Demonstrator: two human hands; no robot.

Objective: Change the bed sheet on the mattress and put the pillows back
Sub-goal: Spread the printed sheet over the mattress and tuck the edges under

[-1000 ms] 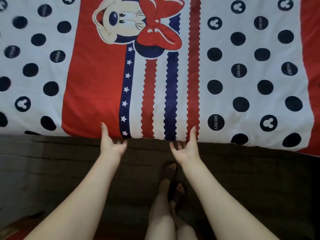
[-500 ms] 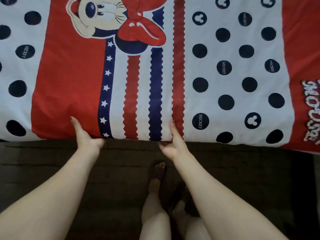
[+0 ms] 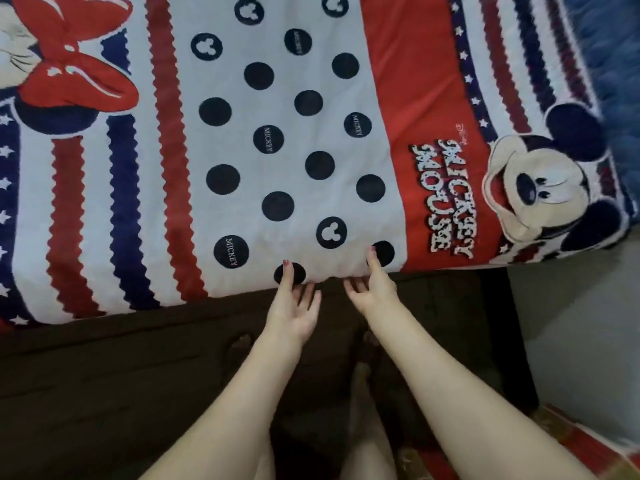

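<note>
both hands at the near edge of the patterned sheet

bare legs and feet [image 3: 360, 379] stand low in the frame against the dark bed frame [image 3: 104, 375]. above, left hand [image 3: 294, 306] and right hand [image 3: 375, 289], fingers spread, thumbs resting on the bed sheet [image 3: 277, 150], which covers the upper frame. a blue cloth [image 3: 616, 64] lies upper right.

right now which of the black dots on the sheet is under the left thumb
The plain black dot at the sheet's near edge, partly covered by the left hand's thumb. Its neighbour to the left reads MICKEY; the edge dot by the right hand sits further right.
</note>
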